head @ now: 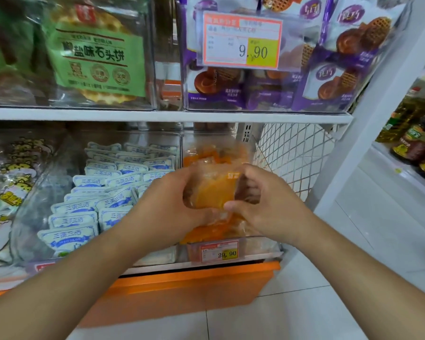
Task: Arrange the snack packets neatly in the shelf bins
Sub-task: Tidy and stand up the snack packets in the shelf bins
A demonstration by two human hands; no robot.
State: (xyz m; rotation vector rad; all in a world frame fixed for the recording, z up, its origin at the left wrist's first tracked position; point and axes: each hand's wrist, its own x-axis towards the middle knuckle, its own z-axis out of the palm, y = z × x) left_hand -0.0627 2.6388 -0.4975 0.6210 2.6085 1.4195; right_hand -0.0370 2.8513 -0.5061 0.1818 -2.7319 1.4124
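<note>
Fingers of left hand [172, 204] curled round left edge of orange snack packet [212, 190], thumb on its front. Right hand [265, 204] gripped right edge same way, fingers bent, thumb tip at lower front. Packet blurred, held upright over clear bin [260, 244] holding more orange packets [201, 231], price tag [219, 252] on bin's front. Bin of blue-and-white packets [103, 192] just left. Purple cookie packs [329, 82] and green cracker pack [96, 52] sat on shelf above.

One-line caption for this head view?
Left hand and right hand hold orange packets over the lower-right bin.
</note>
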